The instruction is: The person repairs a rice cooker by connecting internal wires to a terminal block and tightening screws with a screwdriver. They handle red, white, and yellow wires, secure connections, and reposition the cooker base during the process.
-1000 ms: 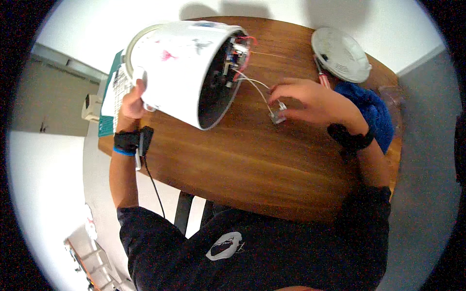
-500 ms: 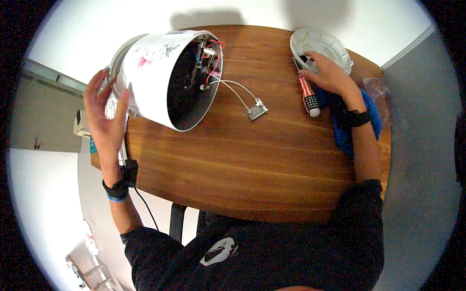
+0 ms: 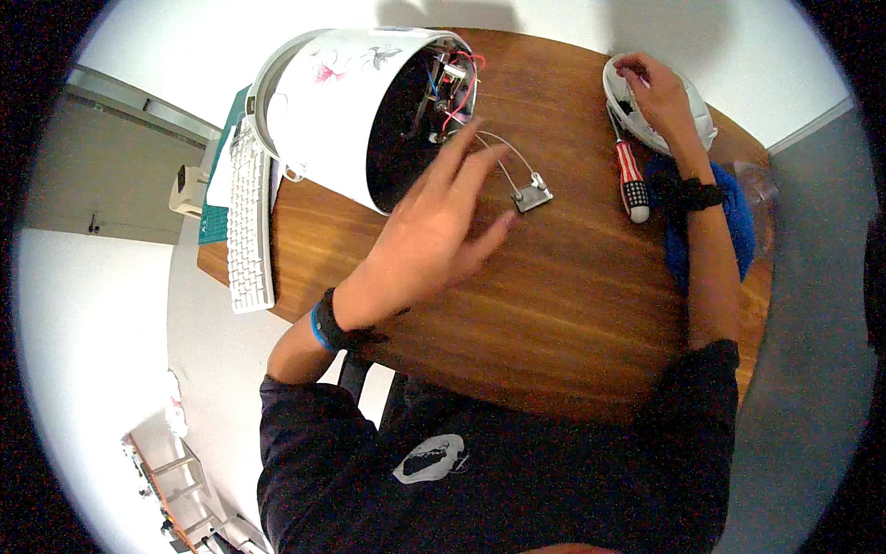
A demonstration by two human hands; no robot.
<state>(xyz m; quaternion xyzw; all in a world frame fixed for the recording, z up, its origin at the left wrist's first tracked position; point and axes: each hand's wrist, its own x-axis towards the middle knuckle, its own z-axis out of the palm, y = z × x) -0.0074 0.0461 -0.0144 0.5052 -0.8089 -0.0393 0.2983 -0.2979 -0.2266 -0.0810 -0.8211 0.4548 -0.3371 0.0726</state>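
Note:
A white cylindrical appliance housing point(image 3: 318, 106) with a flower print lies on its side at the far left, its open end facing right. Inside it show a circuit board and red and blue wires point(image 3: 452, 88). Two white wires run out to a small metal plate point(image 3: 532, 196) on the table. My left hand point(image 3: 429, 217) hovers before the opening, open with fingers spread, slightly blurred, holding nothing. At the far right, my right hand point(image 3: 660, 97) is over a round white plastic cover point(image 3: 699, 129), fingers bent together; what they pinch is too small to make out.
A screwdriver point(image 3: 631, 180) with a red-and-white striped handle leans by the cover, beside a blue cloth point(image 3: 734, 226). A white keyboard point(image 3: 247, 222) and a green cutting mat point(image 3: 214, 222) lie at the left edge of the wooden table point(image 3: 554, 314). A wall stands behind.
My left hand has left the housing's left side and come across to the front of its opening. My right hand has lifted a little over the cover, fingers drawn together. The view has shifted.

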